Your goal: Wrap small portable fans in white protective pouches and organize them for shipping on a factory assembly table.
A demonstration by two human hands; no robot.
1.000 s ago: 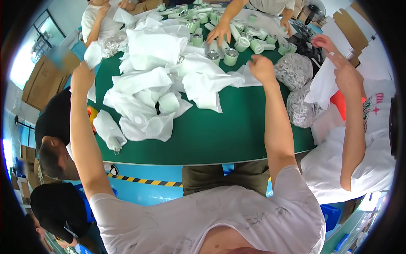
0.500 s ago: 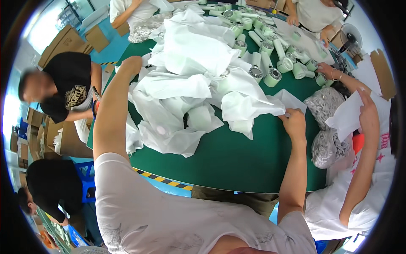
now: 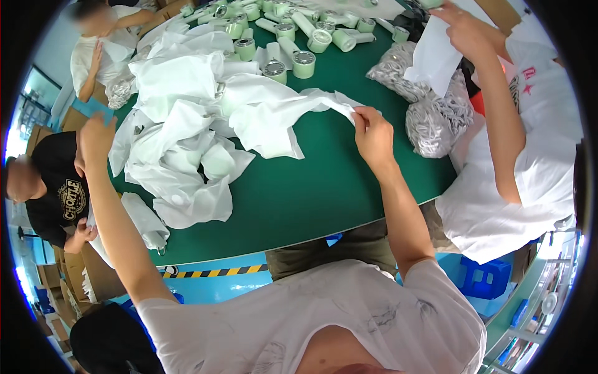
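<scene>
My right hand (image 3: 375,136) pinches the narrow end of a white wrapping sheet (image 3: 265,115) between thumb and fingers. The sheet stretches leftward, above the table, to a heap of crumpled white wrapping (image 3: 174,78). My left hand (image 3: 95,144) is raised beyond the heap's left side, apart from it, with its fingers spread and nothing visible in them. Lumps under the heap suggest wrapped items, but most are hidden. Behind it lie several pale green handled devices with round heads (image 3: 303,64), which look like handheld fans.
The green table (image 3: 311,199) has a curved near edge. Clear bags of silvery looped cords (image 3: 430,128) lie at the right. A co-worker's arm (image 3: 498,112) reaches in there, near a white sheet (image 3: 434,53). Another person in black (image 3: 53,181) is at the left.
My left hand has come away from the heap and moved left. My right hand still grips the sheet, which is now drawn out longer. The whole view has shifted.
</scene>
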